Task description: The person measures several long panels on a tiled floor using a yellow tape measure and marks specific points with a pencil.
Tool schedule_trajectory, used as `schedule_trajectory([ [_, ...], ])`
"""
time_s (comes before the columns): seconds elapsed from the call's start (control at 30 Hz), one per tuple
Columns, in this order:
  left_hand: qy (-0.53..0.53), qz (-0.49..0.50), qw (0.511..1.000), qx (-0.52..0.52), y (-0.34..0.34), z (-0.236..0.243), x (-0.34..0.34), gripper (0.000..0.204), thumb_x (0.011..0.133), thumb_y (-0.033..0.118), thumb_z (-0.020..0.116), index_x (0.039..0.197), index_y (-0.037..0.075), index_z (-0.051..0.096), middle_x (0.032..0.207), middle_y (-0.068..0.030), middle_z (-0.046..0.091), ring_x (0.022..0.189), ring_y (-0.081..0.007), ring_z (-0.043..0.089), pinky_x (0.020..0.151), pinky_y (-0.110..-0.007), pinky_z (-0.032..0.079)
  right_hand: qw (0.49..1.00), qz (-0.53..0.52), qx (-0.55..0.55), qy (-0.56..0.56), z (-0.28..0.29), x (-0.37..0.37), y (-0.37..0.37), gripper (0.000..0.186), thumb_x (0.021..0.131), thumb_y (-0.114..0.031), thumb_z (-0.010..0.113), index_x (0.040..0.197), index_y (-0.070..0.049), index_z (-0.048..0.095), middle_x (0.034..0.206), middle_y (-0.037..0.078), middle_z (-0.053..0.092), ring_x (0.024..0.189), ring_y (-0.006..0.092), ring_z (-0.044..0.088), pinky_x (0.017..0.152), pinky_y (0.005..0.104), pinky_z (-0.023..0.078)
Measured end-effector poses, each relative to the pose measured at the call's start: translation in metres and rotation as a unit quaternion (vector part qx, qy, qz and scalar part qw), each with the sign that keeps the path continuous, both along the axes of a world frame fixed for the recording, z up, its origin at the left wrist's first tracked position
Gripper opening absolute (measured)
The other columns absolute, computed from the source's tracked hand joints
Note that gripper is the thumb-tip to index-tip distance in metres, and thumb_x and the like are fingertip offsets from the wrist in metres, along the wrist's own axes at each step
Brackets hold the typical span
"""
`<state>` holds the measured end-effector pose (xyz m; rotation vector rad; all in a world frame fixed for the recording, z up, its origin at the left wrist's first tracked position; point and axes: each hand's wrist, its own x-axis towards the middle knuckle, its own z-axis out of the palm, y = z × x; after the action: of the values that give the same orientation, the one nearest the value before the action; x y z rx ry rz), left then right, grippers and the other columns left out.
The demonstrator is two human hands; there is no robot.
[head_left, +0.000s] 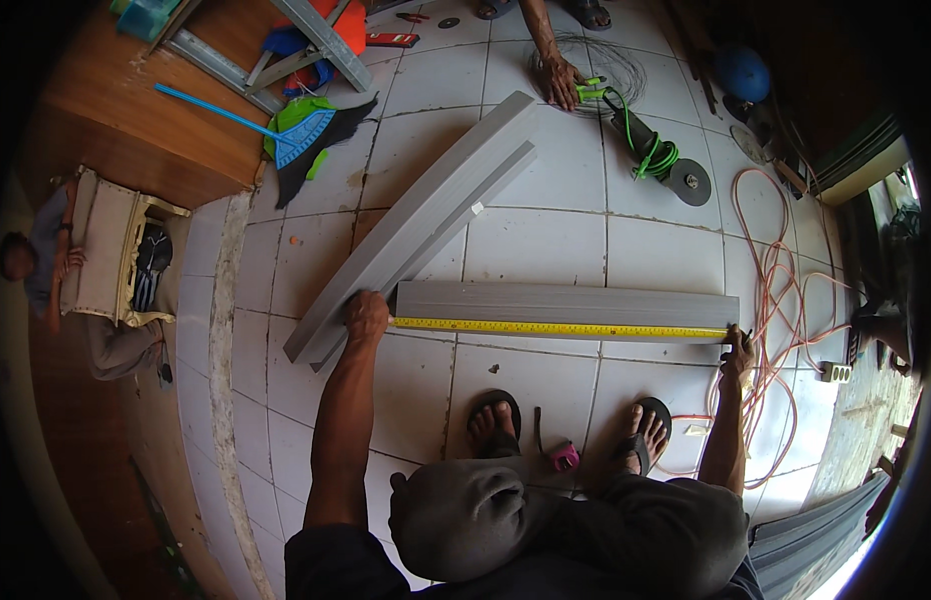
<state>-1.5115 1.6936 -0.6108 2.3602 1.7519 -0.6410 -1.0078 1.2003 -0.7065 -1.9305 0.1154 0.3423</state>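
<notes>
A yellow measuring tape (556, 327) is stretched along the near edge of a grey ribbed plank (566, 297) lying crosswise on the floor. My left hand (367, 317) is closed at the tape's left end, over the foot of the slanted planks; the fingers are partly hidden. At the plank's right end, my right hand (738, 354) is closed on the other end of the tape, with a small dark tip showing above the fingers. Two longer grey planks (426, 225) lie slanted beyond my left hand, side by side, with a small white piece on one.
Another person's hand (561, 82) touches a green-handled tool near coiled wire. Close by lies an angle grinder (641, 140) with a green cord. Orange cable (776, 290) tangles at right. A pink-black tape case (564, 457) lies between my feet. A blue broom (306, 138) and ladder (326, 40) are upper left.
</notes>
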Motion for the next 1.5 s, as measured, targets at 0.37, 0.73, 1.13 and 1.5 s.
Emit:
schedule_trajectory([
  [0.37,-0.005,-0.025,1.000,-0.008,-0.008,0.010,0.002,0.032,0.080,0.018,0.076,0.100,-0.006,0.070,0.106,-0.0294,0.066,0.105,-0.0419,0.065,0.093,-0.044,0.052,1.000,-0.014,0.006,0.000,0.008,-0.005,0.005,0.034,0.092,-0.045,0.065,0.101,-0.013,0.070,0.072,-0.004,0.058,0.047,0.0038,0.039,0.039,0.0206,0.024],
  [0.73,0.033,-0.035,0.998,-0.033,0.012,-0.025,0.001,0.021,0.081,0.012,0.074,0.102,0.010,0.075,0.112,-0.0203,0.068,0.104,-0.0363,0.067,0.094,-0.041,0.052,1.000,-0.023,0.013,0.003,0.000,-0.002,0.002,0.035,0.090,-0.046,0.067,0.100,-0.013,0.070,0.073,-0.004,0.059,0.043,0.0042,0.041,0.037,0.0198,0.025],
  [1.13,0.045,-0.022,0.995,-0.090,0.013,-0.026,0.007,0.021,0.086,0.012,0.062,0.101,0.003,0.074,0.116,-0.0207,0.067,0.107,-0.0378,0.065,0.091,-0.042,0.053,1.000,-0.009,-0.004,-0.002,0.020,-0.007,0.001,0.044,0.090,-0.045,0.066,0.109,-0.006,0.069,0.088,0.003,0.067,0.054,0.0078,0.050,0.044,0.0229,0.036],
  [1.5,0.055,-0.047,0.997,-0.038,0.019,-0.038,-0.003,0.011,0.075,0.009,0.077,0.083,0.016,0.078,0.094,-0.0128,0.073,0.088,-0.0310,0.071,0.083,-0.037,0.056,1.000,-0.012,-0.001,0.014,0.021,-0.012,0.006,0.049,0.090,-0.047,0.065,0.110,-0.003,0.064,0.087,0.008,0.067,0.050,0.0126,0.055,0.041,0.0249,0.037],
])
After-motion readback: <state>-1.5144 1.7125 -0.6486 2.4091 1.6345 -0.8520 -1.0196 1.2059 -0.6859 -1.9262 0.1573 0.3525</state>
